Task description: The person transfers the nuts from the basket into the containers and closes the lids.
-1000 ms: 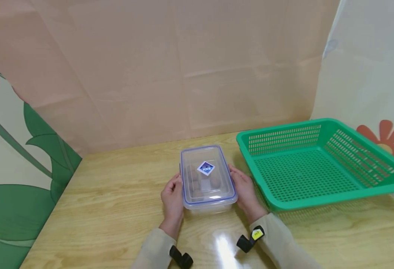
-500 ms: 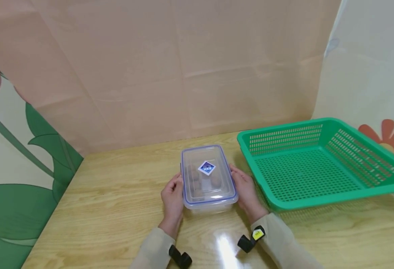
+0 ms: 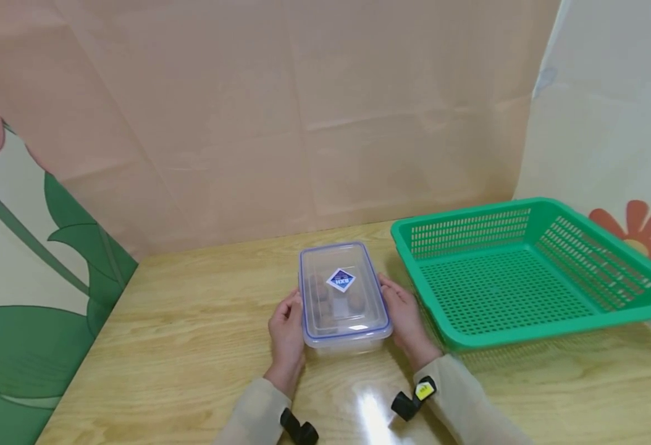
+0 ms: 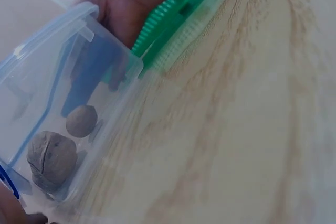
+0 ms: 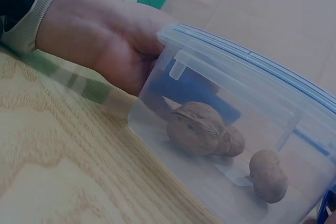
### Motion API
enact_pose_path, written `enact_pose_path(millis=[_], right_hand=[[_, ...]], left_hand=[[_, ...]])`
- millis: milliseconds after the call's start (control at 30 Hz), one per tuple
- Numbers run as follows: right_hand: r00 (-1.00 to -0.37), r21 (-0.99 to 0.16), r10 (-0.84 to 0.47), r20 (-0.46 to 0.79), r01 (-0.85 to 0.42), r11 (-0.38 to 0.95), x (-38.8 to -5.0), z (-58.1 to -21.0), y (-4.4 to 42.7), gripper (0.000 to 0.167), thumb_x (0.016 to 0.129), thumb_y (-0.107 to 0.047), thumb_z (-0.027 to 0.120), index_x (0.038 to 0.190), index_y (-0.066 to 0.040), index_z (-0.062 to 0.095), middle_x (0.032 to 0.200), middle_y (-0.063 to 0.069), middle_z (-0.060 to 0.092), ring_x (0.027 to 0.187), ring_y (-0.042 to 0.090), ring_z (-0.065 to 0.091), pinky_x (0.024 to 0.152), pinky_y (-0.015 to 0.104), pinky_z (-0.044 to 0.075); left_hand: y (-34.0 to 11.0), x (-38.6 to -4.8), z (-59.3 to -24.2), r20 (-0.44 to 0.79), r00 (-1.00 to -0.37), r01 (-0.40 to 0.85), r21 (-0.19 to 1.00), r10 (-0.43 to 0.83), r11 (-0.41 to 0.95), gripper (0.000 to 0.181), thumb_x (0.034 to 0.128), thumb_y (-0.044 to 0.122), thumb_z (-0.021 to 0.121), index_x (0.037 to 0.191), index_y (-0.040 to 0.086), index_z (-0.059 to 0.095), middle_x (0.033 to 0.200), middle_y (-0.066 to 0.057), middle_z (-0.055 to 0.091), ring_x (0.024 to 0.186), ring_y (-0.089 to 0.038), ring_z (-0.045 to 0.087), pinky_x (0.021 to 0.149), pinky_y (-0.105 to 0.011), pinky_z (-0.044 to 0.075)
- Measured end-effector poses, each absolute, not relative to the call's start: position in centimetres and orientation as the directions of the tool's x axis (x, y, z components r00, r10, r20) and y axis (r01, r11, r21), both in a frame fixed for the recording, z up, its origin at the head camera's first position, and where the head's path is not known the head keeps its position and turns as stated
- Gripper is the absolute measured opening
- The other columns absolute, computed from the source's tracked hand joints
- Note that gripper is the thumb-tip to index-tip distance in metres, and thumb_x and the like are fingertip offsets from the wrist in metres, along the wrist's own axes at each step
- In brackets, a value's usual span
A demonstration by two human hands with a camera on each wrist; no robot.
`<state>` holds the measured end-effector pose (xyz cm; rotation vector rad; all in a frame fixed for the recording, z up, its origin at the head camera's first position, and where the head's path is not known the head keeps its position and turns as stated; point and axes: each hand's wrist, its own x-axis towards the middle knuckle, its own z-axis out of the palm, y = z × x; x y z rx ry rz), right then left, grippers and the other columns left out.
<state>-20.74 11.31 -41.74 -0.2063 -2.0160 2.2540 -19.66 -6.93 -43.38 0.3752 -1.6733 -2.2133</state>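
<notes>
A clear plastic food container [image 3: 348,315], its lid edged in blue, sits on the table between both hands. My left hand [image 3: 286,327] holds its left side, thumb near the rim. From the opposite side, my right hand [image 3: 406,318] grips the right wall. In the right wrist view, blue side latches [image 5: 202,95] show through the plastic. Inside lie a walnut [image 5: 194,129] and a smaller brown piece like a peanut [image 5: 269,177]; another small brown piece is partly hidden behind the walnut. The fingers under the latches are mostly hidden.
A large green plastic basket [image 3: 453,330] stands right of the container, close to the right hand. Bare wood table [image 3: 192,334] extends to the left. Behind rises a pinkish-beige backdrop [image 3: 247,123], with painted walls at both sides.
</notes>
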Motion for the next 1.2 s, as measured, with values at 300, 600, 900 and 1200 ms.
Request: enact_pose_path(millis=[300,600,900,1200], right_hand=[[-0.984,-0.996,0.179,-0.021,0.005,-0.087,-20.7,-41.6,11.1,0.042,0.096,-0.010,0.038,0.135,0.004,0.041,0.145,0.017,0.037,0.135,0.030,0.031,0.110,0.041,0.032],[-0.976,-0.997,0.212,0.049,-0.037,0.060,-20.5,-41.3,11.0,0.039,0.094,-0.008,0.041,0.130,0.007,0.047,0.145,0.023,0.033,0.137,0.032,0.027,0.112,0.041,0.026],[-0.944,-0.961,0.280,0.173,-0.099,0.260,-20.5,-40.9,10.7,0.035,0.089,-0.001,0.048,0.122,0.007,0.055,0.137,0.026,0.042,0.130,0.036,0.038,0.108,0.043,0.033],[-0.939,-0.937,0.280,0.198,-0.098,0.334,-20.2,-40.7,10.7,0.041,0.089,-0.002,0.046,0.130,0.004,0.049,0.135,0.022,0.046,0.126,0.033,0.044,0.104,0.044,0.039]], left_hand=[[-7.4,-20.1,-43.2,-0.017,-0.903,0.088,0.971,-0.429,-0.224,0.020,0.0891,0.010,0.059,0.099,-0.004,0.068,0.121,-0.011,0.062,0.117,-0.023,0.055,0.096,-0.028,0.047],[-8.0,-20.3,-42.6,0.046,-0.900,0.122,0.981,-0.433,-0.148,0.018,0.0861,0.007,0.062,0.095,-0.007,0.069,0.124,-0.015,0.059,0.120,-0.027,0.052,0.100,-0.030,0.042],[-8.1,-20.0,-42.2,0.093,-0.918,0.147,0.982,-0.386,-0.114,0.025,0.0853,-0.002,0.059,0.109,-0.003,0.065,0.127,-0.012,0.058,0.124,-0.025,0.049,0.100,-0.026,0.041],[-8.1,-19.8,-42.1,0.079,-0.948,0.137,0.975,-0.307,-0.173,0.041,0.0874,-0.003,0.056,0.128,-0.005,0.050,0.141,-0.017,0.042,0.132,-0.027,0.038,0.105,-0.027,0.035]])
